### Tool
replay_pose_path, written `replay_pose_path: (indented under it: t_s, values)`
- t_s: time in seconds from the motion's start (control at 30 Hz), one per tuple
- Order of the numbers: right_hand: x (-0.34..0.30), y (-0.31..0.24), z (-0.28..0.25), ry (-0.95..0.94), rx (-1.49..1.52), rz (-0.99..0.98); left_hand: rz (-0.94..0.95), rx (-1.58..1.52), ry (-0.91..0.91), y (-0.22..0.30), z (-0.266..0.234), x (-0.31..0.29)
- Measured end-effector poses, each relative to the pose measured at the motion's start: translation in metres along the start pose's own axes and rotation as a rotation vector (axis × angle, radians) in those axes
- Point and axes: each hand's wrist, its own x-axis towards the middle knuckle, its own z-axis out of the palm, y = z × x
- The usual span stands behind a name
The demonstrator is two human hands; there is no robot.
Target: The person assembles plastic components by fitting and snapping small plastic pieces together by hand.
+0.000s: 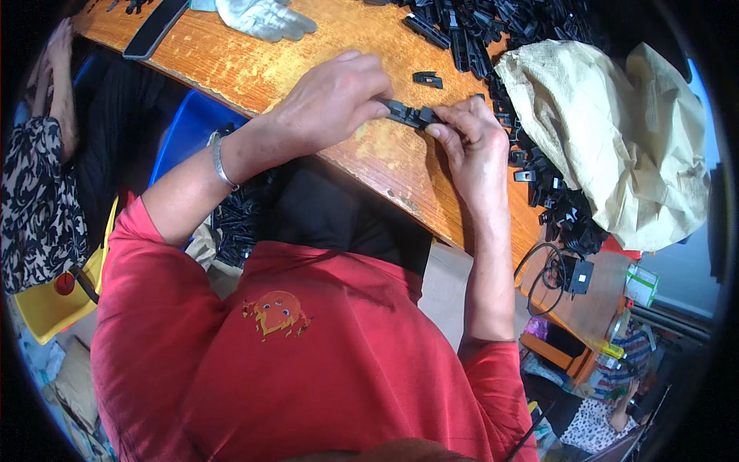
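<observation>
Over the wooden table [362, 169], both my hands meet at a small black plastic part [402, 113], long and clip-like. My left hand [339, 94] pinches its left end between thumb and curled fingers. At the other end, my right hand [471, 137] grips it with thumb and forefinger. The fingers hide parts of it, and I cannot tell if it is one piece or two joined. Just beyond lies a loose black clip [427, 79], touched by neither hand.
A heap of black plastic parts [469, 46] covers the far right, beside a cream sack [608, 138]. A pale glove [265, 17] and a dark flat strip [156, 28] lie far left. A blue bin [188, 123] stands below the edge. Other people sit nearby.
</observation>
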Motion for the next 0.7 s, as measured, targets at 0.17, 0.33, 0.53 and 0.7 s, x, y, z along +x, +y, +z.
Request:
replay_pose_path:
  t_s: [0.17,0.33,0.53,0.7]
  values:
    - [0.013,-0.004,0.015,-0.014,0.043,-0.094,0.005,0.04,0.025,0.007,0.003,0.004]
    - [0.006,-0.021,0.017,-0.187,0.15,-0.177,-0.107,0.027,-0.334,0.014,-0.059,-0.012]
    - [0.031,-0.028,0.002,-0.008,-0.129,-0.138,-0.176,0.061,-0.344,0.012,-0.131,-0.004]
    - [0.052,-0.003,0.015,-0.078,-0.391,-0.149,0.002,0.304,-0.043,-0.026,-0.026,0.073]
